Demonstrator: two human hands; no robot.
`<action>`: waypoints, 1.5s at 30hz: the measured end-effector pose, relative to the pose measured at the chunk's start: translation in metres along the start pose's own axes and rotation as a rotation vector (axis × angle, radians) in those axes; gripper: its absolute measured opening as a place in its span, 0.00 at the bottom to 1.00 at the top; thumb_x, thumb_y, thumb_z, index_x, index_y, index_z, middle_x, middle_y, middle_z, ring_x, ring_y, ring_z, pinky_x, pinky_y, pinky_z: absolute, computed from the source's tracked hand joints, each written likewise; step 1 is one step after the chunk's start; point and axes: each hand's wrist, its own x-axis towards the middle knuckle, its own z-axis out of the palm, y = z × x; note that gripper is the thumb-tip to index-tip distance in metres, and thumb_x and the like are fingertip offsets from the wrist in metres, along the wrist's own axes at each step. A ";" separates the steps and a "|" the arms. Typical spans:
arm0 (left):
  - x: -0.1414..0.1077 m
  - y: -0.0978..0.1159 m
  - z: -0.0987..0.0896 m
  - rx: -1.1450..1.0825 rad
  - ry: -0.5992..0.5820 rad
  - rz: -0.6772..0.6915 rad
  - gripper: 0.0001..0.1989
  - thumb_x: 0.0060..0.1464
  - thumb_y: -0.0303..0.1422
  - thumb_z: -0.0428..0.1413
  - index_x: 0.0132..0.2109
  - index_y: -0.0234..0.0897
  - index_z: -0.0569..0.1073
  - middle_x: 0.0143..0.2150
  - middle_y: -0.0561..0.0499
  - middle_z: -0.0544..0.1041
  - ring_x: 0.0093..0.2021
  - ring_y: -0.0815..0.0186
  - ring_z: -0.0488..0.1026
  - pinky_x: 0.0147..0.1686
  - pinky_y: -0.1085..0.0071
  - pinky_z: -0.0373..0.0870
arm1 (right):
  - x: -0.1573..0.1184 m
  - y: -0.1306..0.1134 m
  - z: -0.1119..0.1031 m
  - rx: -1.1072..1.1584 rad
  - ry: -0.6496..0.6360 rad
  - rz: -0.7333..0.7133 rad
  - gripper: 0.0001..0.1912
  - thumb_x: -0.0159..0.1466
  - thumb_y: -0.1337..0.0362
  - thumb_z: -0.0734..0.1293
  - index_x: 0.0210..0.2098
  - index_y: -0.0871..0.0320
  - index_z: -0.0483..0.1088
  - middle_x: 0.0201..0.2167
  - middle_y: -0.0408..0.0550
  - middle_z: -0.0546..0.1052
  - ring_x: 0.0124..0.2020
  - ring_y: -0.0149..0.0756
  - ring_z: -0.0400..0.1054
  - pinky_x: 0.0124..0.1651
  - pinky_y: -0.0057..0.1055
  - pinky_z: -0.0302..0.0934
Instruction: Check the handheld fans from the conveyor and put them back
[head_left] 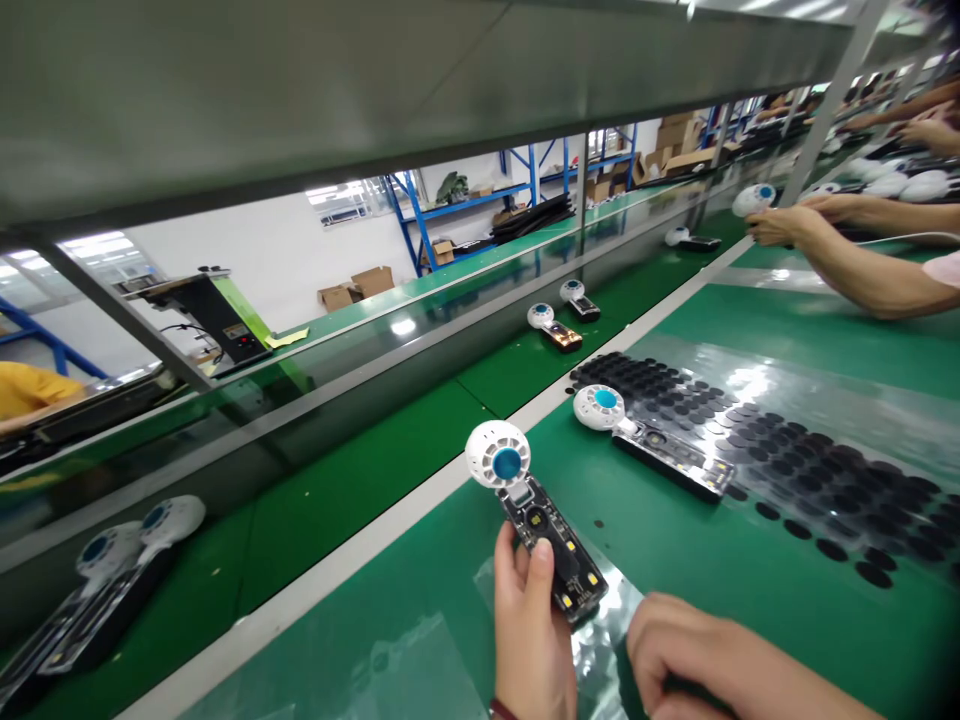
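My left hand (pixel 529 610) is closed around a device with a round white vented head, a blue centre and a black circuit-board body (pixel 555 545). My thumb presses on the board, and the head points up and to the left. To its right, my right hand (pixel 690 650) is curled low over the bench; its fingertips are hidden, so I cannot make out what they hold. Between my hands lies shiny clear plastic film (pixel 600 660). A second device of the same kind (pixel 667 450) rests on the bench, beside a clear sheet of black round stickers (pixel 795 450).
Along the left runs a green conveyor belt (pixel 337 510) carrying several similar devices (pixel 120 580). A pale metal rail (pixel 367 540) separates it from the bench. Overhead hangs a grey panel (pixel 375 90). At the right, a co-worker's hands (pixel 787 225) hold another device.
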 end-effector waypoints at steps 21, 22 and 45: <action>0.003 -0.007 0.000 0.050 0.071 0.006 0.38 0.35 0.41 0.66 0.54 0.38 0.62 0.55 0.47 0.70 0.57 0.58 0.62 0.53 0.69 0.63 | 0.074 -0.010 -0.045 0.090 0.186 0.228 0.08 0.61 0.72 0.55 0.27 0.56 0.59 0.37 0.42 0.64 0.34 0.32 0.62 0.37 0.32 0.56; 0.003 -0.007 0.000 0.051 0.080 0.008 0.38 0.34 0.41 0.66 0.53 0.39 0.62 0.55 0.47 0.70 0.57 0.58 0.62 0.53 0.69 0.63 | 0.073 -0.009 -0.045 0.086 0.179 0.228 0.08 0.61 0.72 0.55 0.27 0.57 0.59 0.37 0.42 0.64 0.34 0.32 0.62 0.37 0.31 0.56; 0.006 -0.010 -0.001 -0.017 0.111 -0.007 0.36 0.31 0.40 0.67 0.50 0.37 0.66 0.50 0.43 0.73 0.54 0.55 0.66 0.47 0.69 0.70 | 0.072 -0.003 -0.037 0.100 0.221 0.199 0.09 0.59 0.75 0.57 0.28 0.55 0.58 0.38 0.39 0.64 0.33 0.30 0.62 0.35 0.29 0.55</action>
